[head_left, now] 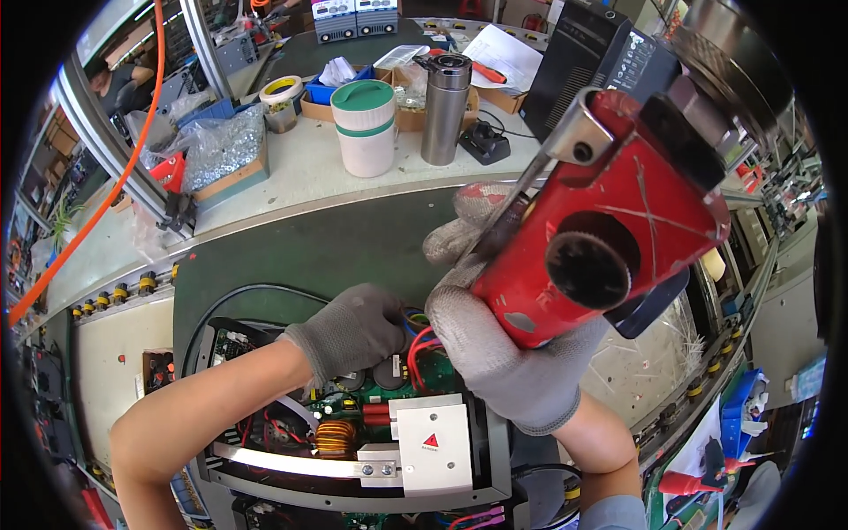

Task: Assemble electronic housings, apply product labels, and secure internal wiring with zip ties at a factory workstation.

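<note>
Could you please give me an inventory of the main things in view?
Handheld tool: one, red, foreground right
Opened electronic unit: one, dark-framed, bottom centre
Coil: one, copper, inside unit
Tub: one, white and green, upper centre
Flask: one, silver, right of tub
Tape roll: one, yellow, left of tub
Computer tower: one, black, upper right
Hose or cable: one, orange, upper left
Left hand: one, grey-gloved, over unit
Right hand: one, grey-gloved, around tool

Two gloved hands (355,329); one red tool (539,265); one steel flask (446,119); one green-lidded canister (365,132)
</note>
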Demonstrator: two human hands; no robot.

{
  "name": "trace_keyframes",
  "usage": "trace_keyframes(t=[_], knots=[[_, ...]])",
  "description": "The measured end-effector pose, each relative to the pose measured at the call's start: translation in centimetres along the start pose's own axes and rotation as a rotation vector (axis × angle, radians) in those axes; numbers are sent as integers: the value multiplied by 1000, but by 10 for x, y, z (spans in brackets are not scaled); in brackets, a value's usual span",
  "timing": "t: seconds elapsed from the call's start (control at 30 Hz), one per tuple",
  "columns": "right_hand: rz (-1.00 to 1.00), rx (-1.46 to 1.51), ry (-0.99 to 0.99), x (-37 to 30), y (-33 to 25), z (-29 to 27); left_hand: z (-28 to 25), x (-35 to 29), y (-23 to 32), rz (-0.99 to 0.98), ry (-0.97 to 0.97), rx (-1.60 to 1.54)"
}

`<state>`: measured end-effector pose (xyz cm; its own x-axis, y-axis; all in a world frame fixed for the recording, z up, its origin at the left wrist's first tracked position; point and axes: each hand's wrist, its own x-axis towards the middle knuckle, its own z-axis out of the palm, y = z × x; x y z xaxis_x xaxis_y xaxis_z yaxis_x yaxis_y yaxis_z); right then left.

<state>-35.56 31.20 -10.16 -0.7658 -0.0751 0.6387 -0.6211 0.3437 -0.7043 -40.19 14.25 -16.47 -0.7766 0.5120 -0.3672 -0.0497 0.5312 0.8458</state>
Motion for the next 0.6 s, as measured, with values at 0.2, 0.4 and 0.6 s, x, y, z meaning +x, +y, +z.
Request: trace_keyframes(t=[0.2,0.4,0.6], knots=[[-20,167,76,1,-2,6,6,8,-24,-72,-15,-174],[-68,122,24,10,1,1,11,29,-61,38,-29,-284],[-6,218,72,12,-5,4,10,24,-47,54,23,-218]])
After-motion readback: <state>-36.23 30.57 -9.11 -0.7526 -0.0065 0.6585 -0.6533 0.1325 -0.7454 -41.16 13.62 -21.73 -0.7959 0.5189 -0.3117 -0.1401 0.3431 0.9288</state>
